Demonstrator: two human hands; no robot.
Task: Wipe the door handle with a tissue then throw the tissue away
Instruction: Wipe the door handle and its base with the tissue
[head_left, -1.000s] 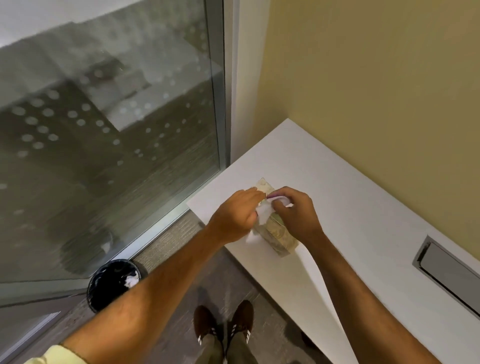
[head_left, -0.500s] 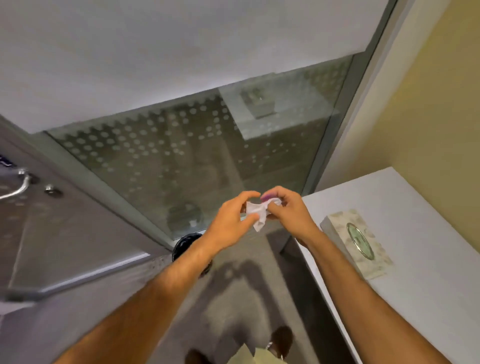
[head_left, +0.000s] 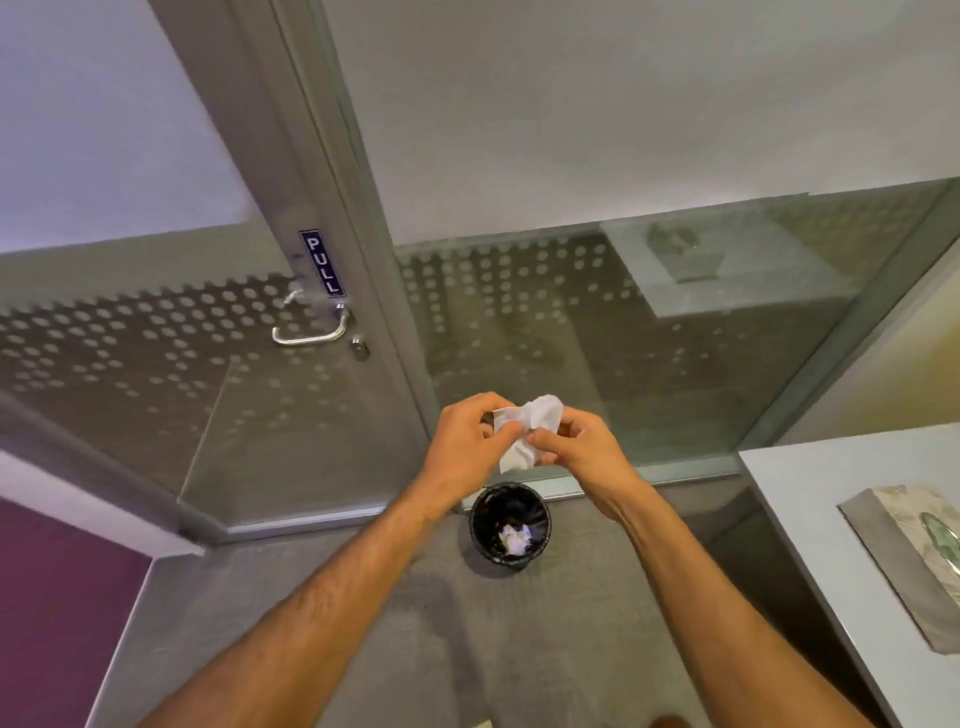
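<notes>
A white tissue (head_left: 530, 428) is pinched between my left hand (head_left: 470, 439) and my right hand (head_left: 576, 447), held in the air at mid-frame. The silver door handle (head_left: 311, 332) sits on the glass door to the upper left, under a blue PULL sign (head_left: 322, 264), well apart from both hands. Just below my hands a small black bin (head_left: 511, 522) stands on the floor with crumpled white tissue inside.
A white counter (head_left: 831, 519) runs along the right, with a patterned tissue box (head_left: 914, 551) lying on it. A glass wall with dotted frosting (head_left: 571, 322) stands behind the bin. The grey carpet floor (head_left: 363, 613) lies below.
My view has swung left from the counter and tissue box to the door. Both hands carried the tissue away from the box and now hold it above the bin; the handle has come into view.
</notes>
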